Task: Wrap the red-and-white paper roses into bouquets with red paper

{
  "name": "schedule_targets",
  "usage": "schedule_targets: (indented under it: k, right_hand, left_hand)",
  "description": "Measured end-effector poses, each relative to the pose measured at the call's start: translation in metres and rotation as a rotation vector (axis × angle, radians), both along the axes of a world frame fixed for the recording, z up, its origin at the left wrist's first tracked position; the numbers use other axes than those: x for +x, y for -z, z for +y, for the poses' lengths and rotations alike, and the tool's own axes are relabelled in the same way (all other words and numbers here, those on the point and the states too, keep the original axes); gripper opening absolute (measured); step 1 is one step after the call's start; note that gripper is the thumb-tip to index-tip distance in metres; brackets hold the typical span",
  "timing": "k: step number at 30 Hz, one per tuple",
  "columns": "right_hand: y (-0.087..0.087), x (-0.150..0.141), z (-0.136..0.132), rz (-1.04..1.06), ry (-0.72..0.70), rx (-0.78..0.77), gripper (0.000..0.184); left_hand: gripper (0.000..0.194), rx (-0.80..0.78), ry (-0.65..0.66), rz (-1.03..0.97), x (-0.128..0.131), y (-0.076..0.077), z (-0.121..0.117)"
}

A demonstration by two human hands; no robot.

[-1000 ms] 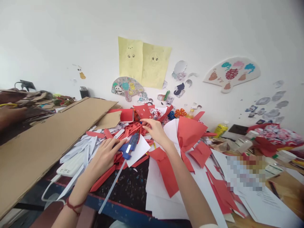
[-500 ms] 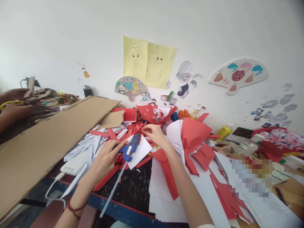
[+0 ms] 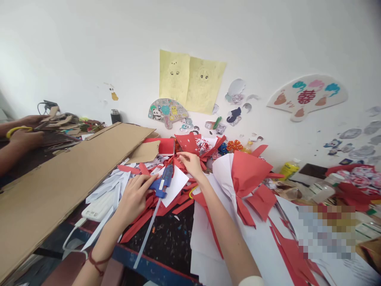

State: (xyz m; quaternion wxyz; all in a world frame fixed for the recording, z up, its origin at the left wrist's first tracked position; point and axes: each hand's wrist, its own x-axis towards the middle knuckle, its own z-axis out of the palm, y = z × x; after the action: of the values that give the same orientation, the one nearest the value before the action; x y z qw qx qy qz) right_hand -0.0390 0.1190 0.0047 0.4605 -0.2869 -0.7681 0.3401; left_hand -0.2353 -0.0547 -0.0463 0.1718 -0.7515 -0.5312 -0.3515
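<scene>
My left hand (image 3: 134, 197) lies flat, fingers stretched out, on a heap of red paper strips (image 3: 154, 206). Its fingertips touch the handle of a blue glue gun (image 3: 163, 182) resting on a white sheet (image 3: 175, 184). A long glue stick (image 3: 145, 238) trails from the gun toward the table edge. My right hand (image 3: 190, 163) reaches further back into the pile of red paper scraps (image 3: 184, 145), with the fingers pinched together on a red piece there.
A large cardboard sheet (image 3: 68, 171) covers the left of the table. Another person's hands (image 3: 22, 137) work at far left with yellow-handled scissors (image 3: 14, 129). A white power strip (image 3: 98, 208), a red-and-white paper cone (image 3: 245, 171) and a yellow bottle (image 3: 290, 169) are nearby.
The view has shifted slightly, so everything sits a little lower and to the right. My right hand has worked a bit deeper into the red scraps; my left hand stays by the glue gun.
</scene>
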Motion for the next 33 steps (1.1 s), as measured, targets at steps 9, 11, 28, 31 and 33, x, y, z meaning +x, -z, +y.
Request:
schedule_targets:
  k: [9,11,28,31,33]
  right_hand:
    - [-0.008,0.015,-0.01,0.151,-0.257,-0.101,0.027]
    - [-0.004,0.013,-0.007,0.156,-0.216,-0.081,0.026]
    - [0.031,-0.014,0.014,0.235,-0.066,-0.119,0.032]
    - [0.037,-0.017,0.018,0.234,-0.045,-0.113,0.032]
    - [0.039,-0.019,0.02,0.229,-0.027,-0.119,0.031]
  left_hand:
    - [0.051,-0.079,0.091,-0.037,0.007,-0.003,-0.007]
    - [0.051,-0.071,0.089,-0.041,0.006,-0.002,-0.007]
    - [0.055,0.071,-0.11,-0.1,0.008,0.007,-0.003]
    - [0.056,0.077,-0.128,-0.103,0.007,0.01,-0.002]
    - [0.056,0.083,-0.141,-0.108,0.007,0.011,-0.001]
